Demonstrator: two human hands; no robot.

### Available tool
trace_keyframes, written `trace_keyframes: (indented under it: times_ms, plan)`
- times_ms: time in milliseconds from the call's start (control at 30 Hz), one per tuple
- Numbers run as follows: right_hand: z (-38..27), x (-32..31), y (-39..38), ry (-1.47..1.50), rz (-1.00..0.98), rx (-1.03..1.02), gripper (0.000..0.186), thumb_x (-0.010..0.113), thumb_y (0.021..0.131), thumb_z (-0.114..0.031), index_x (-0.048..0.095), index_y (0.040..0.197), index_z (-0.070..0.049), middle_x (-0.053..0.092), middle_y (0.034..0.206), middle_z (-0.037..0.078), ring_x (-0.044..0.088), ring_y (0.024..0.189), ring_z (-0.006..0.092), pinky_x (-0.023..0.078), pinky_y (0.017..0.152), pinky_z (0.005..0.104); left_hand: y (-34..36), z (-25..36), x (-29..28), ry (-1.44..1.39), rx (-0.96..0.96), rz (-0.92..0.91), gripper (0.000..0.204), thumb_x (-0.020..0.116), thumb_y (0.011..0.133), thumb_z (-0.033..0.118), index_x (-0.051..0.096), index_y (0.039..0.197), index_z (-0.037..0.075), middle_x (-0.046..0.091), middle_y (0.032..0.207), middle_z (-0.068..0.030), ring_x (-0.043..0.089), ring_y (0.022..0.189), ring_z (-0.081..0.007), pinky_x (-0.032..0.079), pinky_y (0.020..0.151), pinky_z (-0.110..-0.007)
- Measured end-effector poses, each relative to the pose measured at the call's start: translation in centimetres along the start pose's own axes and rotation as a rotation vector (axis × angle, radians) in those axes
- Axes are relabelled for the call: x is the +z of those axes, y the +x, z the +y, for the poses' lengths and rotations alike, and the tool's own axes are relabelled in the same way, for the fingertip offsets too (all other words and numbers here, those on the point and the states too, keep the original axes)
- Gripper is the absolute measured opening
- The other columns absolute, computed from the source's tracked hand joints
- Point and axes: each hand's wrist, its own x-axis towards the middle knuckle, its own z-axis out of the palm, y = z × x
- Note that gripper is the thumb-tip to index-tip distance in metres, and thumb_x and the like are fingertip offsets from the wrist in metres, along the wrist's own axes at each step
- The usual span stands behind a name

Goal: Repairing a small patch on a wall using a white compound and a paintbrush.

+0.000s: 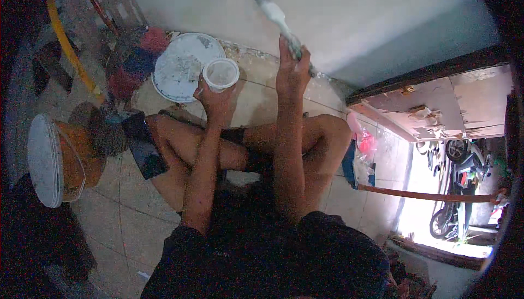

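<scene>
My left hand is wrapped round a small white plastic cup, just over a large round speckled white lid on the tiled floor. My right hand grips a paintbrush smeared with white, raised upright in front of the pale wall. Whether the brush touches the wall I cannot tell. My bare legs are crossed beneath my forearms.
An orange bucket with a white lid stands at my left, near multicoloured cloths and a yellow hose. At right are a pink plastic bag, a damaged door and a doorway showing a motorbike.
</scene>
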Motion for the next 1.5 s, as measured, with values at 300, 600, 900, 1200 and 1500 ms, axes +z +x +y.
trace_keyframes:
  times_ms: [300,600,900,1200,1500]
  plan:
    - [11.7,0.1,-0.9,0.596,0.554,0.584,0.024,0.055,0.096,-0.009,0.049,0.115,0.006,0.058,0.112,0.017,0.059,0.105,0.0317,0.054,0.097,0.0527,0.2,1.9,-1.1,0.120,-0.091,-0.056,0.093,0.091,0.061,0.033,0.044,0.136,0.002,0.056,0.129,-0.0161,0.051,0.117,-0.0327,0.030,0.100,-0.045]
    - [0.1,-1.1,2.9,0.846,0.088,0.116,0.029,0.048,0.103,-0.019,0.048,0.113,0.008,0.055,0.118,0.023,0.055,0.115,0.0345,0.048,0.105,0.0388,0.4,1.8,-0.7,0.067,-0.028,0.007,0.089,0.090,0.061,0.032,0.047,0.134,0.004,0.058,0.127,-0.0153,0.053,0.117,-0.0335,0.029,0.101,-0.047]
    - [6.3,-3.2,-0.9,0.699,0.165,0.158,0.030,0.052,0.100,-0.021,0.052,0.117,0.003,0.057,0.120,0.018,0.061,0.108,0.0309,0.055,0.095,0.0453,0.5,2.4,-0.6,-0.077,-0.105,-0.050,0.090,0.090,0.062,0.032,0.045,0.134,0.002,0.057,0.127,-0.0170,0.053,0.117,-0.0353,0.037,0.099,-0.048]
    - [7.2,2.0,1.7,0.615,0.542,0.325,0.028,0.050,0.099,-0.010,0.048,0.121,0.007,0.056,0.116,0.018,0.063,0.102,0.0375,0.061,0.089,0.0432,-0.3,-0.5,-1.2,0.158,0.021,0.039,0.093,0.090,0.061,0.033,0.044,0.135,0.002,0.056,0.126,-0.0191,0.053,0.116,-0.0351,0.036,0.100,-0.048]
    - [-2.2,-1.9,0.3,0.572,0.129,-0.108,0.042,0.045,0.103,-0.021,0.046,0.124,0.015,0.055,0.122,0.028,0.058,0.115,0.0395,0.050,0.103,0.0486,0.0,1.7,0.2,0.051,-0.110,-0.019,0.094,0.090,0.061,0.031,0.043,0.137,0.003,0.054,0.131,-0.0162,0.050,0.119,-0.0339,0.029,0.103,-0.047]
